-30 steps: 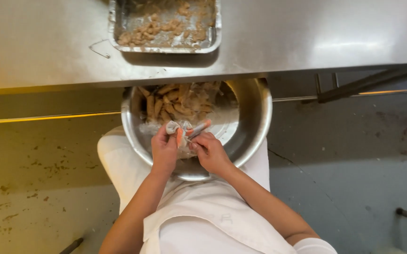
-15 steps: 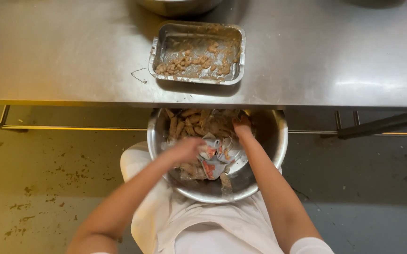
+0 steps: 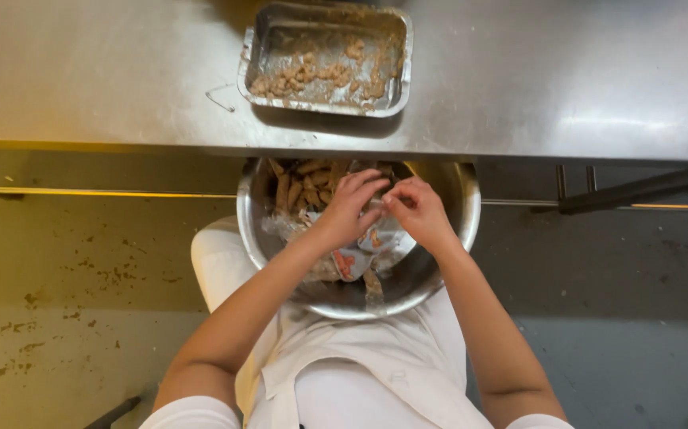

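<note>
Head view: steel bowl (image 3: 447,262) sits on the person's lap, its far rim tucked under the counter (image 3: 566,87) edge. Left hand (image 3: 349,208) and right hand (image 3: 417,211) are both over the bowl's far half, fingertips meeting, pinching one small piece between them; too small to tell exactly what it is. Brownish strips (image 3: 306,184) are piled at the bowl's far left side, under the left hand. Crumpled clear bag (image 3: 360,258) with orange print lies in the bowl's middle, just near-side of the hands. Tray (image 3: 324,59) with scattered brown bits is on the counter, straight beyond the bowl.

Risks, as I judge them: bowl is only balanced on the thighs, so a leg shift or a hard pull could tip it to the floor. Bag sits loose among the strips, so plastic scraps could end up mixed in. Small piece could slip from the pinch and drop past the rim.
</note>
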